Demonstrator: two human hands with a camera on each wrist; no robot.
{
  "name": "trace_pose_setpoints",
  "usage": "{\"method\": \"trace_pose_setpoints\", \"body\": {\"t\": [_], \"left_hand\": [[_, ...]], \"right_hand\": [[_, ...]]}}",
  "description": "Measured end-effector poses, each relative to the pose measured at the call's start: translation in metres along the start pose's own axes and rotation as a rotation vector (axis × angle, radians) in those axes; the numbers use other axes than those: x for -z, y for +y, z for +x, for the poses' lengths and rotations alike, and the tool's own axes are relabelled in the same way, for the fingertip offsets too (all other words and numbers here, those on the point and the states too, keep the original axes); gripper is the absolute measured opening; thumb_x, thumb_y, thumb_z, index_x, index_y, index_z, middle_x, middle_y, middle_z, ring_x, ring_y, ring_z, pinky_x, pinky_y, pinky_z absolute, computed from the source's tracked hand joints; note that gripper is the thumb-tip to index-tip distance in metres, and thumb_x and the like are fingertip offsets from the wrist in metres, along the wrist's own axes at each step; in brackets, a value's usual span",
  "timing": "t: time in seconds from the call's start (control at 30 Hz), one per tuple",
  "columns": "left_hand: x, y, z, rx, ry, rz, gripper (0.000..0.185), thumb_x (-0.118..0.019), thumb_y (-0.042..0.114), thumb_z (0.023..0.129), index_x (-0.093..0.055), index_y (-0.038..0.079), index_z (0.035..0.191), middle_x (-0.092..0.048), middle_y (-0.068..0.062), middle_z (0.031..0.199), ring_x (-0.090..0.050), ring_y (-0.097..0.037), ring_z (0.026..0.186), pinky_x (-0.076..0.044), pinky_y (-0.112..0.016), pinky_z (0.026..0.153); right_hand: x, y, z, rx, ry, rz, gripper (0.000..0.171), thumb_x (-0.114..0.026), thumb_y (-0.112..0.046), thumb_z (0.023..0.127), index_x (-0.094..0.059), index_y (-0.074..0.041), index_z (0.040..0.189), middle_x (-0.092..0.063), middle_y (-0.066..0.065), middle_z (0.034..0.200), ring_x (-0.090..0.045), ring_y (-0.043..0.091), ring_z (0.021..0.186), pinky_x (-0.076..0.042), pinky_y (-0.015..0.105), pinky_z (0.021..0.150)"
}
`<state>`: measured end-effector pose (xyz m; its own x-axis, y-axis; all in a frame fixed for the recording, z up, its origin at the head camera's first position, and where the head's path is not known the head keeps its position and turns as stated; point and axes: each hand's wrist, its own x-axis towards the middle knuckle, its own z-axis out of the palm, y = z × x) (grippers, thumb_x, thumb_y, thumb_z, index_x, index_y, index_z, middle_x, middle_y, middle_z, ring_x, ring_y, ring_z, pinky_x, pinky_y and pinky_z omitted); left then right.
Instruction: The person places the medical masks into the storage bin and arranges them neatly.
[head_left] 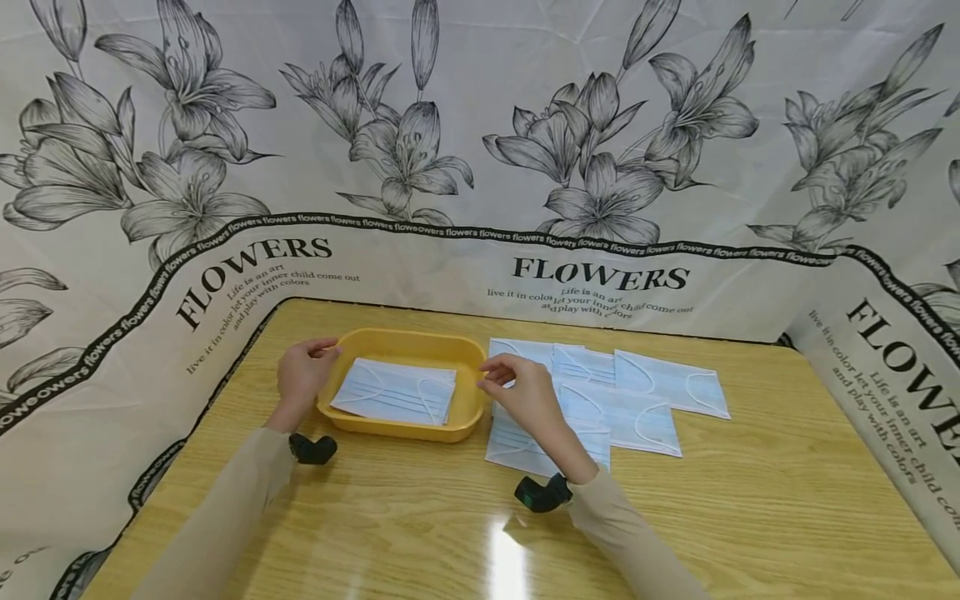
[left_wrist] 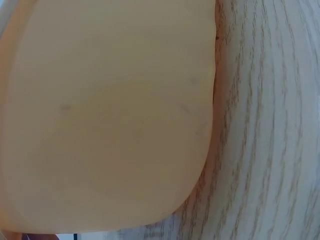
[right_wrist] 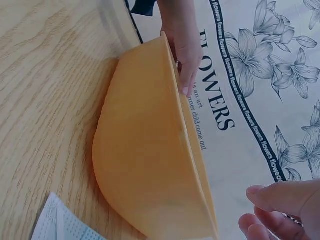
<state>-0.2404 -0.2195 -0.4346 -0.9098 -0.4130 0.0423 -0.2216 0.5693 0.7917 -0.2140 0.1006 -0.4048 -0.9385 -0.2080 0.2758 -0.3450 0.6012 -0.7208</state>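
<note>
Tray (head_left: 375, 435) of yellow plastic, set left of centre on the wood-grain table (head_left: 405, 525), with blue masks (head_left: 397, 393) laid flat inside, probably so that the walls hem them in; loose masks (head_left: 645, 419) spread overlapping just to the right, perhaps for easy reach. Left hand (head_left: 302, 375) at the tray's left rim, likely for steadying; cannot tell whether pinching the edge or merely resting on it. Right hand (head_left: 527, 393) by the opposite rim, fingers bent, a narrow gap between thumb and fingers, nothing held; contact with the rim hard to judge from above, though seemingly apart in the right wrist view. Hidden: the number of masks in the tray, and parts of the loose masks beneath others and behind the right hand. Cut off: forearms at the lower edge, and most of the tray in the left wrist view, only a dim, blurred wall there
</note>
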Motion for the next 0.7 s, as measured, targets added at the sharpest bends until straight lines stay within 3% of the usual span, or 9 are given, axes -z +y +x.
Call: {"method": "trace_pose_setpoints", "body": {"t": [0.2, 0.43, 0.7], "left_hand": [[-0.001, -0.001, 0.000, -0.011, -0.005, -0.005, 0.030, -0.064, 0.027, 0.093, -0.071, 0.008, 0.115, -0.068, -0.016, 0.100, -0.058, -0.020, 0.073, -0.042, -0.024, 0.056], [-0.002, -0.002, 0.001, -0.025, 0.007, 0.003, 0.031, -0.064, 0.028, 0.093, -0.071, 0.008, 0.115, -0.069, -0.016, 0.102, -0.061, -0.023, 0.082, -0.042, -0.023, 0.058], [0.000, 0.001, -0.001, -0.024, 0.011, 0.012, 0.030, -0.064, 0.027, 0.093, -0.071, 0.007, 0.114, -0.069, -0.017, 0.102, -0.061, -0.021, 0.077, -0.042, -0.022, 0.055]], "right_hand": [[0.008, 0.004, -0.006, 0.001, 0.019, -0.003, 0.015, -0.075, -0.013, 0.083, -0.073, -0.009, 0.098, -0.071, 0.002, 0.081, -0.067, 0.014, 0.075, -0.054, 0.026, 0.066], [0.017, 0.011, -0.013, -0.012, 0.020, -0.016, 0.016, -0.077, -0.013, 0.082, -0.073, -0.009, 0.097, -0.071, 0.001, 0.080, -0.066, 0.014, 0.075, -0.053, 0.023, 0.064], [0.028, 0.019, -0.022, -0.030, 0.019, -0.015, 0.015, -0.078, -0.011, 0.080, -0.073, -0.010, 0.095, -0.070, 0.001, 0.079, -0.066, 0.014, 0.075, -0.052, 0.019, 0.061]]}}
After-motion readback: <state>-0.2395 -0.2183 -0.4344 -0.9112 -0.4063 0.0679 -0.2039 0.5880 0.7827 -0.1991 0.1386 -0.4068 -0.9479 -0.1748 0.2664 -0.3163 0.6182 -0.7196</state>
